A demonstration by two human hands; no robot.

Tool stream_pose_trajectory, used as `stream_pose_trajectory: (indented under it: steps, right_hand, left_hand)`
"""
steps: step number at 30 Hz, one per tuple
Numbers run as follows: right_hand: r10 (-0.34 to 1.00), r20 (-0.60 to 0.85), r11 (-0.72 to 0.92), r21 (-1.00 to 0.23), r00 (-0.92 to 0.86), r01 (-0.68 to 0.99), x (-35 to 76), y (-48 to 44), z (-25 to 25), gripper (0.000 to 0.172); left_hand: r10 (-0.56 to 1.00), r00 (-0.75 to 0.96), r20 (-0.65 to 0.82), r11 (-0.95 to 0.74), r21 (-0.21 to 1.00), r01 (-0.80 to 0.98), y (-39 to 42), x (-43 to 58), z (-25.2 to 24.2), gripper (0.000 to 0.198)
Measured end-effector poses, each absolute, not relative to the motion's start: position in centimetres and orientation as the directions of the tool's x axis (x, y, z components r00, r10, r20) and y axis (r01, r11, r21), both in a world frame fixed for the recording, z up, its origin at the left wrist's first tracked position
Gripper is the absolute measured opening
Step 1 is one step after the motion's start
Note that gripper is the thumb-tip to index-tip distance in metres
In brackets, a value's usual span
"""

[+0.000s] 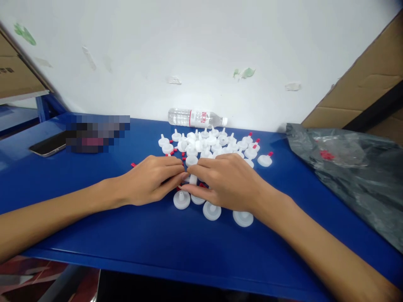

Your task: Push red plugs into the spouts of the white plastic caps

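Several white nozzle caps point(208, 147), each a round disc with a thin spout, lie in a pile in front of me. Some spouts carry small red tips point(270, 154). My right hand point(225, 180) is closed, with a white nozzle cap point(193, 180) between its thumb and fingers. Close beside it, my left hand point(154, 178) has its thumb and fingers pressed together near that cap. What those left fingertips hold, if anything, is hidden. Below the hands, more nozzle caps rest on the table, one point(181, 200) with its spout up and no red tip.
A clear plastic bottle point(197, 118) lies along the wall behind the pile. On the left of the blue table point(132, 239) are a phone point(48, 143) and a blurred-out item point(94, 133). At right, a grey plastic bag point(352, 180) bears a clear bag point(341, 152) with red pieces.
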State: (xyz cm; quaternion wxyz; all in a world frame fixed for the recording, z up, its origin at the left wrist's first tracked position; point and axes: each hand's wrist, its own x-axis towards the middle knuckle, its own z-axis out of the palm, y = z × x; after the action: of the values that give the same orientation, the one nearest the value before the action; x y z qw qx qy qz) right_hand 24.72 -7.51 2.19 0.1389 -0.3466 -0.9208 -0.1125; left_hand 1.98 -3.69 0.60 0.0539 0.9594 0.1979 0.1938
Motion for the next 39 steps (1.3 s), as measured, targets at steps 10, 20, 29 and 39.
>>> stream_pose_trajectory:
  steps: [10,20,29,39]
  right_hand:
    - [0.640,0.284,0.726,0.081,-0.714,0.683,24.66,-7.54,2.51,0.040]
    - [0.647,0.271,0.723,0.077,-0.713,0.686,24.71,-7.64,2.54,0.039]
    - [0.654,0.265,0.720,0.069,-0.709,0.690,24.64,-7.54,2.56,0.040]
    - [0.646,0.275,0.723,0.076,-0.712,0.686,24.67,-7.53,2.46,0.040]
  left_hand:
    - [0.398,0.851,0.341,-0.917,0.164,0.363,-3.70,1.98,0.64,0.032]
    - [0.406,0.848,0.341,-0.913,0.184,0.363,-3.70,2.07,0.68,0.031]
    - [0.401,0.848,0.347,-0.916,0.181,0.359,-3.69,2.13,0.69,0.031]
    - [0.395,0.851,0.346,-0.917,0.194,0.348,-3.61,2.02,0.52,0.030]
